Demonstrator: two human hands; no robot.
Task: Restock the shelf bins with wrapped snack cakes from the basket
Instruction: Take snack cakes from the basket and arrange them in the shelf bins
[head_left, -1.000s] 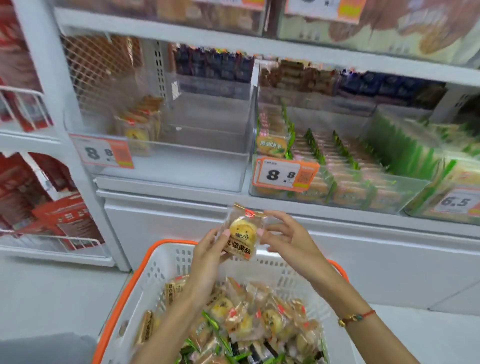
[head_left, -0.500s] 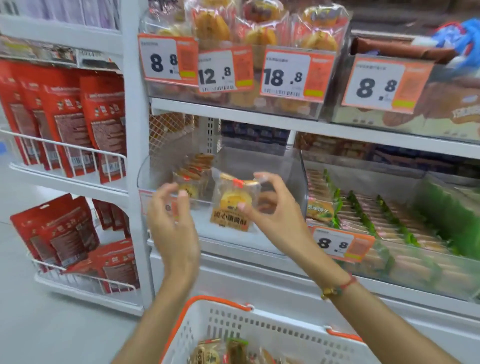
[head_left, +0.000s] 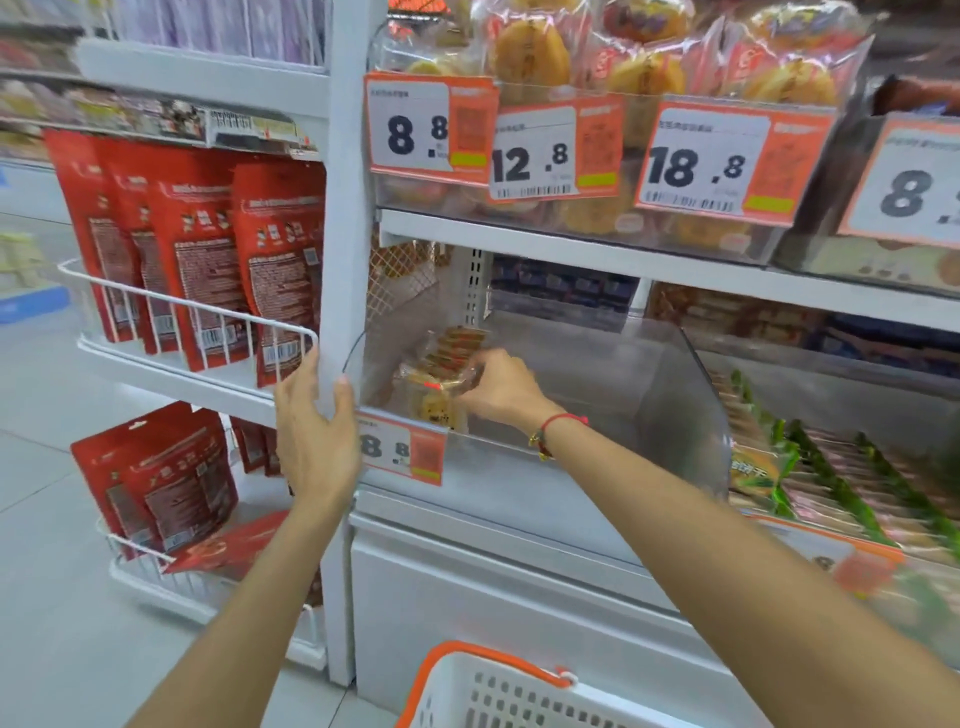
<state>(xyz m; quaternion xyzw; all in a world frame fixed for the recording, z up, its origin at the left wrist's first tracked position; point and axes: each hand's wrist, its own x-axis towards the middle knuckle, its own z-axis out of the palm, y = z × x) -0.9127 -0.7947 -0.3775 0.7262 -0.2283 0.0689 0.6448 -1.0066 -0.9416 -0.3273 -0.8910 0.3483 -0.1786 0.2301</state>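
A clear plastic shelf bin (head_left: 613, 395) holds a short row of wrapped snack cakes (head_left: 454, 348) at its left end. My right hand (head_left: 498, 387) reaches over the bin's front wall and holds a wrapped yellow snack cake (head_left: 434, 402) at the front of that row. My left hand (head_left: 314, 436) grips the white shelf upright at the bin's left corner. The white basket with an orange rim (head_left: 467, 670) shows at the bottom edge; its contents are out of view.
An 8.8 price tag (head_left: 402, 449) hangs on the bin's front. To the right, bins hold green-edged packets (head_left: 831, 483). The shelf above carries bagged cakes (head_left: 649, 57). Red pouches (head_left: 208, 249) fill wire racks at left.
My right hand carried the cake up from over the basket into the bin's left end. My left hand let go of it and moved to the shelf upright. The view rose.
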